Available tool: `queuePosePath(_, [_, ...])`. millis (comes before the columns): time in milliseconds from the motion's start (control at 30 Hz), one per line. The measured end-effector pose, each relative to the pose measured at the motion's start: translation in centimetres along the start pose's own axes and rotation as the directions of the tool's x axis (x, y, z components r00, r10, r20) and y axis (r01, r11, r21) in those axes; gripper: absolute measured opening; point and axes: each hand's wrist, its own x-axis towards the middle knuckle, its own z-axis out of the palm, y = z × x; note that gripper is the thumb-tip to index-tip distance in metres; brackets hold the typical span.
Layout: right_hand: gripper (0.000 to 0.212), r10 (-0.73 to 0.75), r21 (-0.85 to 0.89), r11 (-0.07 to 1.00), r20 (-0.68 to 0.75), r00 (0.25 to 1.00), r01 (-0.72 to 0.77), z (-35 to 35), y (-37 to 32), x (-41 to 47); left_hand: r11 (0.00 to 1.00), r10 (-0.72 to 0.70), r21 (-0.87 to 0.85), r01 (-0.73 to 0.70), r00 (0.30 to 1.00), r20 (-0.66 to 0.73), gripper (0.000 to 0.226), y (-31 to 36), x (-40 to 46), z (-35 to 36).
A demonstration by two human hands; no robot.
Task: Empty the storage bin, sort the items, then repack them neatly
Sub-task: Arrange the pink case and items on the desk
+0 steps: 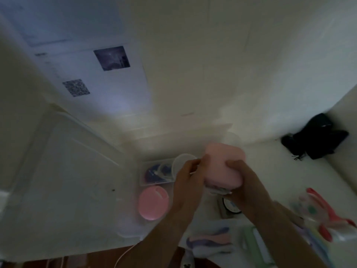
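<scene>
nearest the camera, below the clear plastic storage bin (133, 190), lie sorted things on the white surface: a blurred bundle of pink and lilac cloth (209, 241) and, to the bin's right, a bright red-and-white packet (320, 217).

above them both forearms reach up. the right hand (241, 178) wraps its fingers around a soft pink squarish pouch (224, 165), held in the air just right of the bin; the left hand (188, 175) pinches at the pouch's left edge, perhaps a zip or flap, too blurred to tell.

inside the bin sit a round pink lid-like case (153, 203) and, further in, a clear box of dark blue items (156, 174) with a white round lid (182, 163) beside it. well right of the bin, far back, lies a black fabric bag (316, 140).

to do this step well, i'd judge: keep the pouch level while the pinch works, close it fully, then set it flat in a free corner of the bin.
</scene>
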Motion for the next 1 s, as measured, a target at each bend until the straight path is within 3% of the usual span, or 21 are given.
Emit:
queuePosePath(100, [0.051,0.060,-0.131,0.989,-0.077,0.995,-0.070,1.6,2.6,2.8,0.995,-0.099,-0.021,0.097,0.992,-0.083,0.038,-0.8,2.4,-2.2])
queuePosePath(267, [0.039,0.260,-0.048,0.965,0.004,0.966,-0.259,4.1,4.9,6.6,0.978,-0.087,0.165,0.128,0.967,-0.238,0.030,-3.3,6.4,-5.7])
queuePosePath(467, [0.041,0.282,-0.110,0.952,-0.042,0.958,-0.285,6.6,7.9,10.4,0.971,-0.047,0.178,0.163,0.851,-0.523,0.014,-4.0,7.1,-12.2])
queuePosePath(667, [0.047,0.222,-0.280,0.925,-0.144,0.964,-0.255,11.0,11.2,13.7,0.876,-0.010,0.435,0.207,0.911,-0.412,0.022,-5.0,5.1,-14.4])
queuePosePath(767, [0.032,0.178,-0.273,0.937,-0.161,0.971,-0.217,12.8,12.3,14.2,0.819,0.031,0.546,0.177,0.936,-0.350,0.024,-5.8,4.7,-14.5])
queuePosePath(1000, [0.029,0.193,-0.300,0.923,-0.181,0.964,-0.241,15.1,14.1,15.1,0.805,0.019,0.576,0.144,0.964,-0.267,0.035,-7.5,4.2,-14.8])
